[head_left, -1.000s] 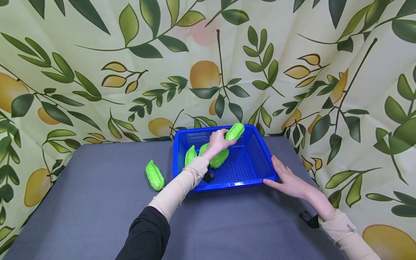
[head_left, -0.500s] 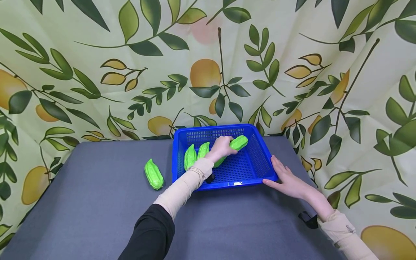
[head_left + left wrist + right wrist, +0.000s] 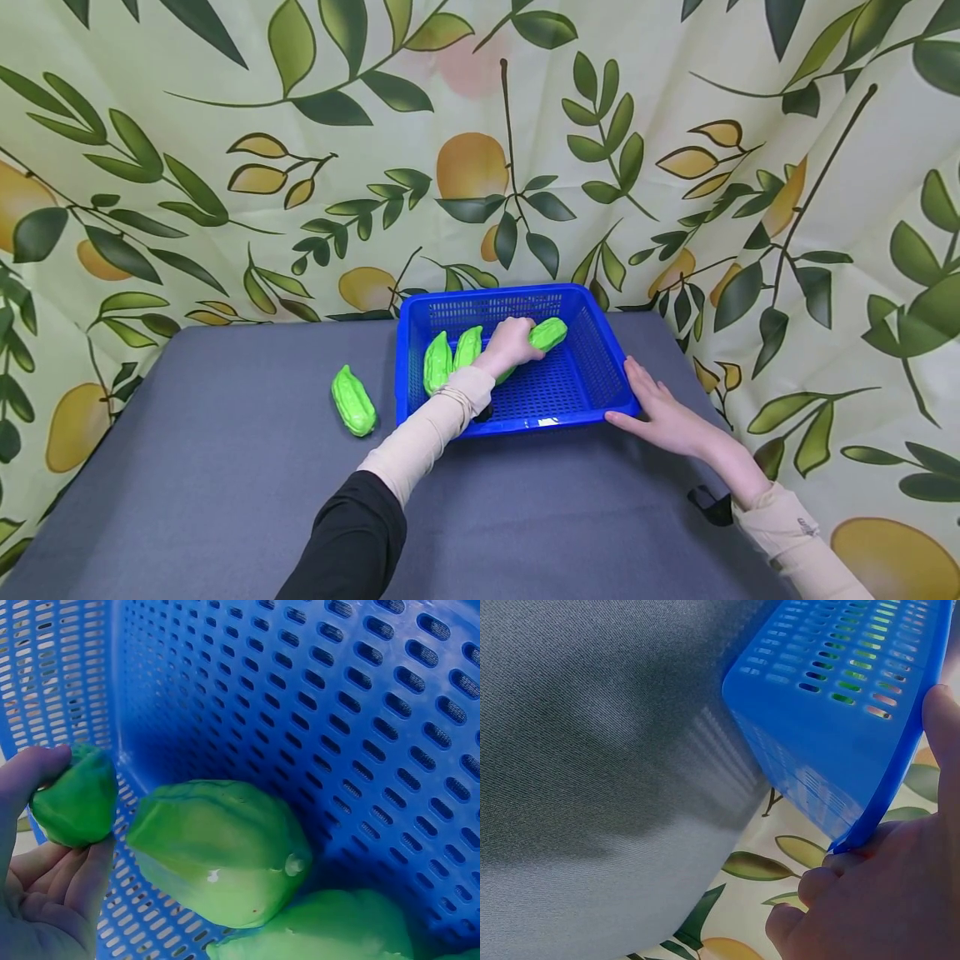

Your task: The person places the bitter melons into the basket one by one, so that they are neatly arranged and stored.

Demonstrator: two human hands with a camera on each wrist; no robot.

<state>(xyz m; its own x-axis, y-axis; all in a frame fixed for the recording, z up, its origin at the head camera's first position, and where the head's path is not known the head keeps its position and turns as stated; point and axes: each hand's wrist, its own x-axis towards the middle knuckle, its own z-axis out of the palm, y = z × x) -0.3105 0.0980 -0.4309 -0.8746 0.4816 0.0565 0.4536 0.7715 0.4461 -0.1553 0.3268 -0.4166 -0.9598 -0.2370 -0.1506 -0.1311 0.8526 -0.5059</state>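
Note:
My left hand (image 3: 512, 346) is inside the blue plastic basket (image 3: 517, 426), gripping a bright green, ridged bitter melon (image 3: 549, 334) between thumb and fingers. In the left wrist view this bitter melon (image 3: 79, 801) hangs low beside another bitter melon (image 3: 221, 855) on the basket floor. Two more bitter melons, one at the left wall (image 3: 438, 363) and one beside it (image 3: 468, 346), lie side by side. My right hand (image 3: 667, 417) rests at the basket's front right corner, thumb on the front rim and fingers spread along the right side. The right wrist view shows the thumb against the rim (image 3: 900, 787).
One more bitter melon (image 3: 353, 402) lies on the grey table (image 3: 225, 467), left of the basket. A curtain (image 3: 390, 150) printed with leaves and fruit hangs right behind the table and along its right side. A black strap (image 3: 710, 506) shows at my right wrist.
My left hand has lowered the held bitter melon from above the far rim down into the basket, slightly rightward and nearer. My right hand has stayed at the corner.

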